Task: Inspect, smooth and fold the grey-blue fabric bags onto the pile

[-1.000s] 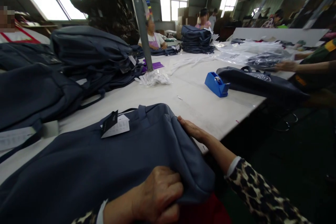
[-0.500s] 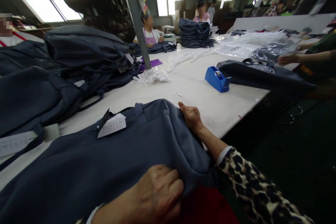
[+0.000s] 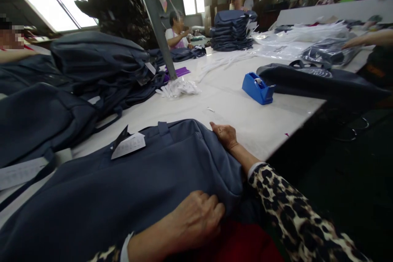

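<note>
A dark blue backpack (image 3: 147, 176) lies across the near side of the table, its boxy end pointing right. Paper tags (image 3: 129, 145) stick up from its far edge, beside a small fabric loop. My left hand (image 3: 199, 217) is closed in a fist on the backpack's near edge, close to the boxy end; its fingertips are hidden. At the far corner of that same end, my right hand (image 3: 225, 135) grips the fabric, thumb up and fingers partly hidden behind it.
More dark blue bags (image 3: 101, 57) are heaped on the left, and others form a stack (image 3: 231, 30) at the back. A blue tape dispenser (image 3: 258, 88) stands on the white table (image 3: 227, 106) near another bag (image 3: 307, 82). A metal post (image 3: 159, 28) rises mid-table. Several co-workers are around.
My left hand has shifted slightly right along the backpack's near edge, and its boxy end looks more creased. At the back, a co-worker's hand has risen. My view has shifted a little.
</note>
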Tool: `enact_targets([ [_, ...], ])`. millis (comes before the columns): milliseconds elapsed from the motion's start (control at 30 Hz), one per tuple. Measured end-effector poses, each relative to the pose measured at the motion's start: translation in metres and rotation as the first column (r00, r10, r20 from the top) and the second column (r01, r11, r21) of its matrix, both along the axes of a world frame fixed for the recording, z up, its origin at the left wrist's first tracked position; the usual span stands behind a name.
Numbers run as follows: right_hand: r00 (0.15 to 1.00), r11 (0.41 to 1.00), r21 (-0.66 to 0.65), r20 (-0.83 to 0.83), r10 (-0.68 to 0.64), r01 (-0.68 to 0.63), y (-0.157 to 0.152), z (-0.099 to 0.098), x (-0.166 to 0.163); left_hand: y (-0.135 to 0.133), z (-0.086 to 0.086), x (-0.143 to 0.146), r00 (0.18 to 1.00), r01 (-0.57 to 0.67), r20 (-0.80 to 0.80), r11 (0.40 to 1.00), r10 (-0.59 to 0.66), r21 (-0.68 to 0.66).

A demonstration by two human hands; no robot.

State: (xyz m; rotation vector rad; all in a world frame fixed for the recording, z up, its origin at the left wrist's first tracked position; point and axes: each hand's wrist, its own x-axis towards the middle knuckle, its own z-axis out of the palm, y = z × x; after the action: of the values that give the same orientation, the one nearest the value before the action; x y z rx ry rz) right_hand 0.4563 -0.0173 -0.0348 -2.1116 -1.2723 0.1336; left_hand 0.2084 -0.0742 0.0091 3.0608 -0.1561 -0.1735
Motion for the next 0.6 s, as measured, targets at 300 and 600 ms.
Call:
enact_targets([
  [300, 0.997, 0.997, 0.072, -0.075, -0.018, 0.023, -0.059, 0.037, 0.002, 0.0, -0.009, 0.002, 0.999, -0.026, 0.028, 0.999, 0.027, -0.039],
  [600, 0.92, 0.942, -0.195, -0.337, 0.198, -0.274, -0.169, 0.058, -0.037, 0.002, -0.014, -0.001, 0.966, -0.019, 0.254, 0.996, 0.039, -0.082],
])
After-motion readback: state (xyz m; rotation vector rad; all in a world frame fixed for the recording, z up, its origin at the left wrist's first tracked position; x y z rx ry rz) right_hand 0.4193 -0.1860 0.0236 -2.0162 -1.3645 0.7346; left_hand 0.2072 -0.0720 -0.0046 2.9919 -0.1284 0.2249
